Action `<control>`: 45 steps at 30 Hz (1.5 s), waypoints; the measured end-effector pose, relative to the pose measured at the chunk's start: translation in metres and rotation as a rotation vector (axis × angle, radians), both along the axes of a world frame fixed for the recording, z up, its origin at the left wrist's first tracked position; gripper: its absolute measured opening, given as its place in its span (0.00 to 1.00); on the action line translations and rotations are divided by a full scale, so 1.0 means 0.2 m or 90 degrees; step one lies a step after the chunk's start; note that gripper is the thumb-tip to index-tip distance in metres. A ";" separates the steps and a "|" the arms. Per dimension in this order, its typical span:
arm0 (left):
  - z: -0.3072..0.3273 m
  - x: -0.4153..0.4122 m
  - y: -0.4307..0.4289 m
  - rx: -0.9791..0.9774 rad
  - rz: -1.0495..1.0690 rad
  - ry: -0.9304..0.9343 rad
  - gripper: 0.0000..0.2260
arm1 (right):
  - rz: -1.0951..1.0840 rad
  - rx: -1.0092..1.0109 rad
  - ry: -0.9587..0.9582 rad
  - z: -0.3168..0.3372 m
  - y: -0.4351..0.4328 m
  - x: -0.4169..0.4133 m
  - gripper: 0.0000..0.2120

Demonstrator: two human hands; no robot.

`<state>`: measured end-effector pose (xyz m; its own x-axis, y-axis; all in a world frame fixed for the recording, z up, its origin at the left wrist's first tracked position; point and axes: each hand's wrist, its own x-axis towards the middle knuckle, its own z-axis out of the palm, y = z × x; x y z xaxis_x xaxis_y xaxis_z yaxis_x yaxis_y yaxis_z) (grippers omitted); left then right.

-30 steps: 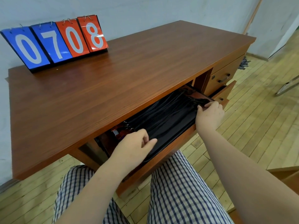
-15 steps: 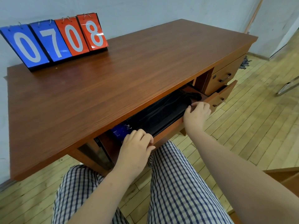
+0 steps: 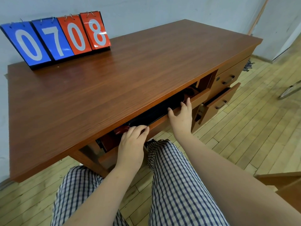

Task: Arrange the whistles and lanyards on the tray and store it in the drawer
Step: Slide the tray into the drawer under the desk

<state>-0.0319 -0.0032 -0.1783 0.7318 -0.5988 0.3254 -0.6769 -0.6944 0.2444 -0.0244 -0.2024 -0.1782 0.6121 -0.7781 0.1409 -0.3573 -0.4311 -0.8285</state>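
Fingers [image 3: 136, 128] of my left hand [image 3: 130, 144] curl over the drawer [image 3: 201, 98], right hand's [image 3: 180, 116] press flat; scoreboard [image 3: 57, 38] at ten o'clock on the desk [image 3: 130, 70].

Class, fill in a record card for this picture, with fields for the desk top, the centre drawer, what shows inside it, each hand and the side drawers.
Desk top: flip scoreboard reading 0708, at the back left corner
Centre drawer: open by a narrow gap only
Contents seen: black lanyards; something red at the left end, too hidden to name
Left hand: fingers curled on the drawer's front edge
Right hand: fingers spread, resting on the front edge
Side drawers: upper side drawer shut, lower side drawer partly open
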 end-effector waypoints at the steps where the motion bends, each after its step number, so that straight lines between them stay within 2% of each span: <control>1: 0.00 0.00 0.00 0.017 0.004 0.002 0.29 | 0.015 -0.009 0.009 0.00 0.01 0.00 0.31; 7: -0.03 0.04 0.04 0.075 0.007 0.050 0.35 | 0.087 -0.060 0.063 -0.02 0.10 0.06 0.31; 13: -0.02 0.13 0.07 0.107 -0.008 0.059 0.38 | 0.160 -0.138 0.180 -0.06 0.15 0.13 0.33; 21: -0.03 0.16 0.08 0.105 -0.020 0.068 0.39 | 0.189 -0.111 0.205 -0.07 0.16 0.14 0.34; 29: 0.03 0.18 0.06 0.152 -0.015 0.125 0.40 | 0.246 -0.083 0.241 -0.02 0.12 0.13 0.38; 34: 0.11 0.18 0.05 0.219 -0.009 0.188 0.41 | 0.276 -0.108 0.341 0.07 0.08 0.11 0.41; 38: 0.23 0.17 0.00 0.382 0.029 0.254 0.43 | 0.346 -0.152 0.437 0.19 0.02 0.07 0.39; 40: 0.30 0.16 -0.01 0.442 0.029 0.282 0.42 | 0.378 -0.136 0.460 0.27 0.00 0.05 0.37; 42: 0.38 0.15 0.01 0.455 0.008 0.285 0.36 | 0.400 -0.114 0.468 0.36 -0.02 0.03 0.34; 45: 0.47 0.12 0.08 0.410 -0.066 0.275 0.27 | 0.408 -0.154 0.471 0.48 -0.05 0.03 0.23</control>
